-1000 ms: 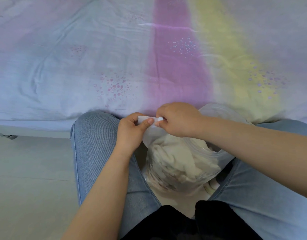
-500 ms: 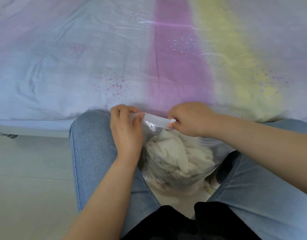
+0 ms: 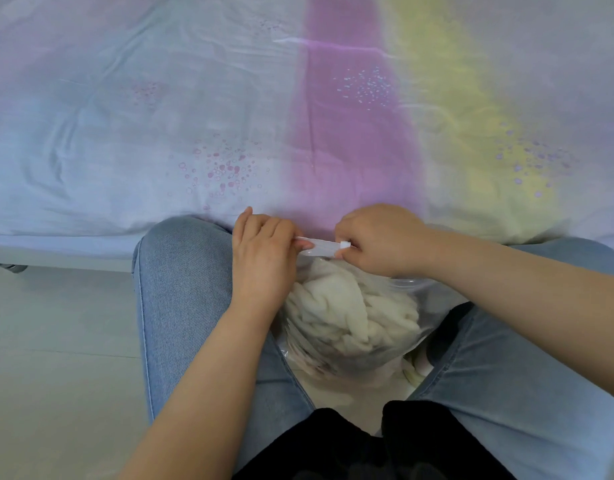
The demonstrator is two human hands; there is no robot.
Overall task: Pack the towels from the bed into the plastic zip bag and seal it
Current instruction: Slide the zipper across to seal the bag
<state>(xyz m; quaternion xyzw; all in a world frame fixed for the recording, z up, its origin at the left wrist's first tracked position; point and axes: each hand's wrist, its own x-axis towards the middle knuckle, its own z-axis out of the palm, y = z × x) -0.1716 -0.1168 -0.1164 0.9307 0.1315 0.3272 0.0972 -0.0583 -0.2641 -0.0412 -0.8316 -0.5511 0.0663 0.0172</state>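
Note:
A clear plastic zip bag [image 3: 395,344] stands between my knees, stuffed with cream-white towels [image 3: 347,317]. Its white zip strip [image 3: 321,244] runs across the top. My left hand [image 3: 264,261] pinches the left end of the strip. My right hand [image 3: 378,237] grips the white slider at the strip's right end. The bag's far right rim is hidden behind my right hand and forearm.
The bed [image 3: 125,116], with a pastel blue, pink and yellow sheet, fills the upper half; no towels lie on it. My knees in blue jeans [image 3: 181,289] flank the bag. Pale floor tiles [image 3: 56,358] lie to the left.
The two hands, close together a second ago, have spread apart along the zip strip: the left hand went left and then came back a little, and the right hand slid right with the slider.

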